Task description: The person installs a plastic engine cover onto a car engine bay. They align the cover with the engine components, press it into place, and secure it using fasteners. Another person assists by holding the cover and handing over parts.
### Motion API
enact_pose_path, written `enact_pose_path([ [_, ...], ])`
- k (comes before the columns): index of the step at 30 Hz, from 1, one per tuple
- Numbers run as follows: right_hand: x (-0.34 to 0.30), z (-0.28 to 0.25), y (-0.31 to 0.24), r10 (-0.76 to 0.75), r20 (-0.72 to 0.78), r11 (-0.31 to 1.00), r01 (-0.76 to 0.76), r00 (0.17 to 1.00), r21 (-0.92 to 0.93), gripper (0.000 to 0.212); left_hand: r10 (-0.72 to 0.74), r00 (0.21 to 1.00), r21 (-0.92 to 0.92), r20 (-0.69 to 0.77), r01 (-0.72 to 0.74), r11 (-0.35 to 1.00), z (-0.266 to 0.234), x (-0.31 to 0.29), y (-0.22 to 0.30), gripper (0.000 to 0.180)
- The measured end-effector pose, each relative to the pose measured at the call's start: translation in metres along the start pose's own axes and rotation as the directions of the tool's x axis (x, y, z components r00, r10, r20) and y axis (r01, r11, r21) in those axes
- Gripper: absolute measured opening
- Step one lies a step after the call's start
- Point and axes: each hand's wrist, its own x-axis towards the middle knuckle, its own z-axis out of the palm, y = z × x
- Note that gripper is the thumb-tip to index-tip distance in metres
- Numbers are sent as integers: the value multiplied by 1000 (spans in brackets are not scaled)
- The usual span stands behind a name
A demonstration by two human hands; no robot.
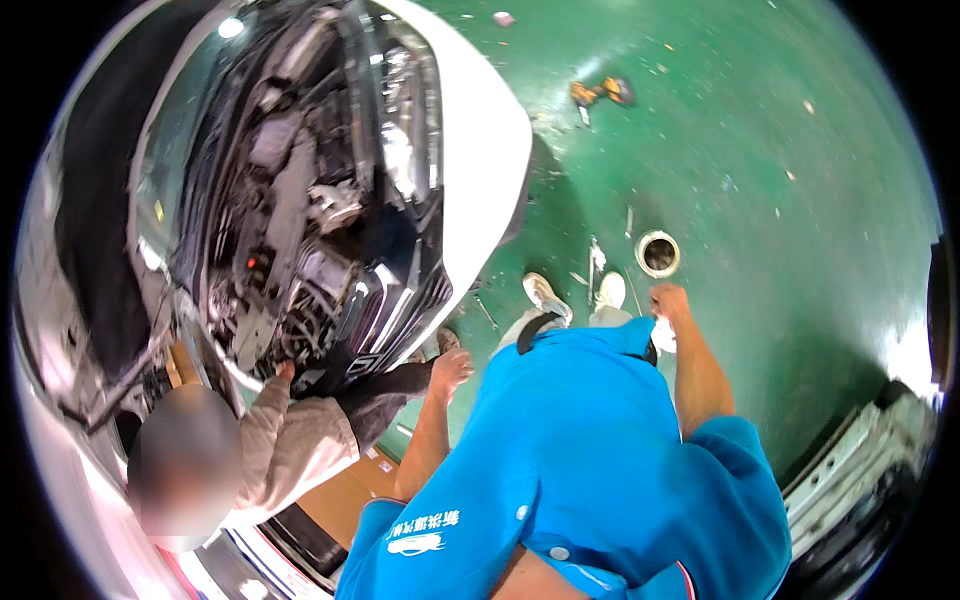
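Observation:
My left hand (452,370) hangs at my left side with its fingers curled, and nothing shows in it. The front of a white car (490,150) is nearest to it, with the engine bay (290,200) uncovered. On my other side, my right hand (670,302) is loosely closed near my hip. A white cloth-like piece (663,335) shows just beside that hand; I cannot tell whether the fingers hold it. A round pale container (657,254) with dark contents stands on the floor ahead of my right hand.
A co-worker (300,440) leans in at the left, one hand (287,371) at the engine bay. On the green floor (780,250) lie a yellow-and-black power tool (602,93) and several thin tools near my shoes (547,295). Brown cardboard (345,495) lies behind left; a vehicle part (860,455) stands right.

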Motion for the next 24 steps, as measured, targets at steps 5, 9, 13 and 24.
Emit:
enact_pose_path([
  [5, -8, -10, -67, -110, 94, 991, 117, 990, -72, 11, 111, 982, -302, 153, -60, 951, -31, 10, -44, 32],
  [9, -27, -37, -120, 456, 146, 788, -474, 878, 393, 15, 322, 946, 164, -36, -312, 936, -4, 23, -62, 28],
  [13, -19, -63, -109, 514, 207, 771, -554, 832, 315, 11, 164, 973, 56, -165, -157, 986, 25, -4, -28, 31],
  [24, -13, -73, -202, 479, 169, 821, -508, 861, 262, 11, 349, 936, 205, -52, -332, 921, 21, 52, -140, 18],
])
